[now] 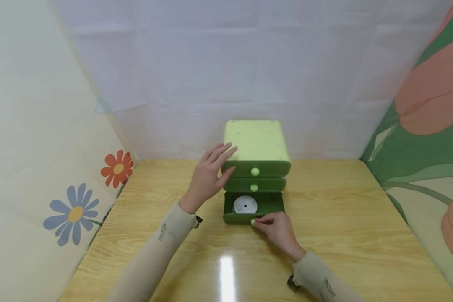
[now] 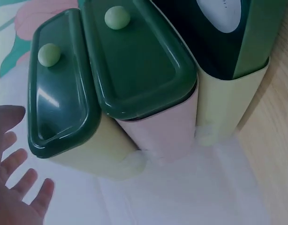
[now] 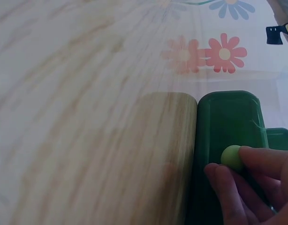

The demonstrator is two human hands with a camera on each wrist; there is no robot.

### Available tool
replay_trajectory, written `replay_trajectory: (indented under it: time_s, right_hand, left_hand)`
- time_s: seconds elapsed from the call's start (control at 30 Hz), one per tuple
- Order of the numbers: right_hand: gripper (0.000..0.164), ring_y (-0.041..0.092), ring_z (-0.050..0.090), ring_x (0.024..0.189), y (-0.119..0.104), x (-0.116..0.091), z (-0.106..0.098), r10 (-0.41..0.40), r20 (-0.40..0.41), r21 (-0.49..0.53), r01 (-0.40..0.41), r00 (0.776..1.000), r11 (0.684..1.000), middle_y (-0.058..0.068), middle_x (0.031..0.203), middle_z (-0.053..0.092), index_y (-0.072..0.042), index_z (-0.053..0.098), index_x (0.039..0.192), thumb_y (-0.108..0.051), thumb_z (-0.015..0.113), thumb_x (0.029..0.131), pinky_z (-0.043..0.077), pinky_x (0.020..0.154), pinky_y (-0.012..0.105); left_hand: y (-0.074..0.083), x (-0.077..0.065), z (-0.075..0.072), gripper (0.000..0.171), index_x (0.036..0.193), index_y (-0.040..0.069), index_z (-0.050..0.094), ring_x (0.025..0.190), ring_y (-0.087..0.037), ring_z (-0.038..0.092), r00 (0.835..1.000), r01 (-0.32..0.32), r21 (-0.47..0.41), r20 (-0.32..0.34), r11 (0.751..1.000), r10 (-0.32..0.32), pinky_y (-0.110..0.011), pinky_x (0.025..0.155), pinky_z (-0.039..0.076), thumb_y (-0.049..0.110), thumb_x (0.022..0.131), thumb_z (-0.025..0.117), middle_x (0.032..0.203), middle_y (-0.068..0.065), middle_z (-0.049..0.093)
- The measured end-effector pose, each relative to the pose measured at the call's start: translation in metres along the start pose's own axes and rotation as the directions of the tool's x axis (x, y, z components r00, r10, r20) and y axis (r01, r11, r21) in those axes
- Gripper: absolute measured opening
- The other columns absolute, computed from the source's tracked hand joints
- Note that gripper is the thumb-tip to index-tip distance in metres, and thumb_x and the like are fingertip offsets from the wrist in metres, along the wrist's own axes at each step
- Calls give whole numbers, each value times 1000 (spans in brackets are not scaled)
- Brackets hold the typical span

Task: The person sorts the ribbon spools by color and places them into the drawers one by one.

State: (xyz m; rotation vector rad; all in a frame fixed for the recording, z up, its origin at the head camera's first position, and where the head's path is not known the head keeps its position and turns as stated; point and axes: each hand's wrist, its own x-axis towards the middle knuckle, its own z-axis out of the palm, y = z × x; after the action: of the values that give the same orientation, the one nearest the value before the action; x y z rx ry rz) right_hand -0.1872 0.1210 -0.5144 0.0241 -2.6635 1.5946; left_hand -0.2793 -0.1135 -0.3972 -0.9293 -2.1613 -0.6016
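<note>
A small green drawer cabinet (image 1: 254,140) with a pale top and several stacked drawers stands on the table. Its bottom drawer (image 1: 234,219) is pulled out, and in it lies a white disc (image 1: 245,204) with a small dark centre hole. The pale green knob (image 3: 232,158) of that drawer is pinched between the thumb and fingers of my right hand (image 1: 277,228). At the cabinet's upper left edge is my left hand (image 1: 208,176), fingers spread and holding nothing. The left wrist view shows its fingers beside the top drawer (image 2: 64,98).
The middle drawer (image 2: 139,61) sticks out slightly from its pink casing. Behind the cabinet hangs a white sheet (image 1: 196,75); floral panels (image 1: 430,96) flank the wooden table (image 1: 332,218) on both sides. A bright reflection lies on the table's front part.
</note>
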Motion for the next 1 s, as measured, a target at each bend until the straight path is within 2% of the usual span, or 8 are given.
replay_trajectory:
  time_s: [0.13,0.2,0.4,0.73,1.0]
  right_hand:
    - [5,9,71,81,2,0,0,-20,6,6,20,1000,1000,-1,83,80,-17,84,81,-15,89,82,59,75,28]
    - [5,9,71,81,2,0,1,-20,12,10,20,1000,1000,-1,84,80,-16,84,81,-15,89,82,59,75,27]
    - [5,8,70,80,3,1,0,-16,13,16,15,1000,1000,-1,83,80,-16,84,81,-13,89,82,58,73,25]
    - [5,9,69,79,2,0,-1,-7,15,14,6,1000,1000,0,83,80,-16,84,82,-13,88,83,57,72,25]
    - [5,9,70,81,1,0,-2,-4,22,-11,4,1000,1000,-1,84,80,-18,85,83,-15,89,82,58,73,26]
  left_hand:
    - [-4,0,7,49,147,14,58,142,-31,50,995,50,-6,83,999,-49,-46,119,43,24,100,70,149,-9,60]
    - [-6,-1,9,45,143,13,62,140,-31,52,994,58,-15,98,998,-56,-46,118,45,22,100,71,145,-10,62]
    - [-7,-1,10,44,138,13,65,138,-32,54,996,38,-39,86,999,-35,-46,117,46,14,96,75,142,-10,64]
    - [-8,0,10,44,138,14,67,137,-31,55,996,27,-45,90,999,-23,-44,117,47,14,95,76,141,-9,65]
    - [-7,0,10,44,138,15,67,138,-31,55,996,41,-44,87,998,-38,-45,117,46,15,95,76,142,-9,65]
